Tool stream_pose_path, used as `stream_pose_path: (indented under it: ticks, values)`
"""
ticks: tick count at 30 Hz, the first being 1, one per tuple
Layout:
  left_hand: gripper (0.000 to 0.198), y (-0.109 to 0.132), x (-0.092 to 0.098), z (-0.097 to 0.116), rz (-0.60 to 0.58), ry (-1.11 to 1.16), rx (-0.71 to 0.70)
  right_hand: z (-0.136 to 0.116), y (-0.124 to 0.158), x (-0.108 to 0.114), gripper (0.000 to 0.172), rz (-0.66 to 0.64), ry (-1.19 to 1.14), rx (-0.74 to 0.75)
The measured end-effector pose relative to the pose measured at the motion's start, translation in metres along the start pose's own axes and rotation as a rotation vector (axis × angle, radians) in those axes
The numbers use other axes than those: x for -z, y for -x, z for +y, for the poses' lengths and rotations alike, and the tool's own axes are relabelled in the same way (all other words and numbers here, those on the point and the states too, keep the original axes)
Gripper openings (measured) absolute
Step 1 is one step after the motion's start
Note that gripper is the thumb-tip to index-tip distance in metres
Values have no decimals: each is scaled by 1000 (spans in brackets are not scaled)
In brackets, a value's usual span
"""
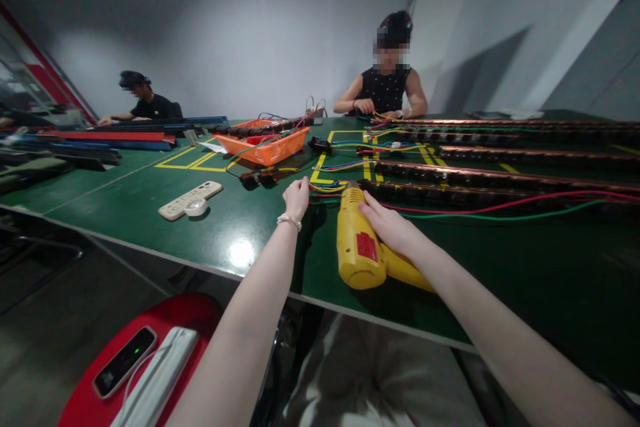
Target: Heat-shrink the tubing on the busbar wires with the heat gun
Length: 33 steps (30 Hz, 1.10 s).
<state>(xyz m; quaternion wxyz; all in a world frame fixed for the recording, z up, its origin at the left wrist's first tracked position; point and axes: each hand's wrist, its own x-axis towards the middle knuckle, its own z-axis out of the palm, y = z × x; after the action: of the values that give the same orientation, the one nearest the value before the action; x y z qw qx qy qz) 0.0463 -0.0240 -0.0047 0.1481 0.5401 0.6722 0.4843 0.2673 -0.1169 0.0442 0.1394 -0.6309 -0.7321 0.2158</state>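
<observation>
A yellow power tool (357, 243) with a red label lies on the green table (150, 193), its nose pointing away from me. My right hand (387, 223) rests on its upper side, fingers wrapped over the body. My left hand (297, 197) is just left of the tool's nose, fingers curled closed at a bundle of coloured wires (327, 187); what it pinches is hidden. A bead bracelet sits on my left wrist.
Long copper-coloured bars (500, 177) run right across the table, with red and green wires (500, 208) beside them. An orange basket (265, 147), a white remote (190, 200), and yellow floor-tape marks lie ahead. Two people work at the far side. A red stool (165, 320) with a phone stands lower left.
</observation>
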Motion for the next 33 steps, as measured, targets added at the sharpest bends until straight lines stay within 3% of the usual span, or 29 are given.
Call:
stream_pose_path:
  ticks: [12,19,33]
  values:
    - [55,-4,-6,-7,16,135,20,-33,9,-18,72,-54,65,104]
    - [59,2,3,3,16,94,64,-54,7,-29,73,-64,54,179]
    - [58,-4,0,-7,29,147,34,-47,7,-28,75,-105,9,195]
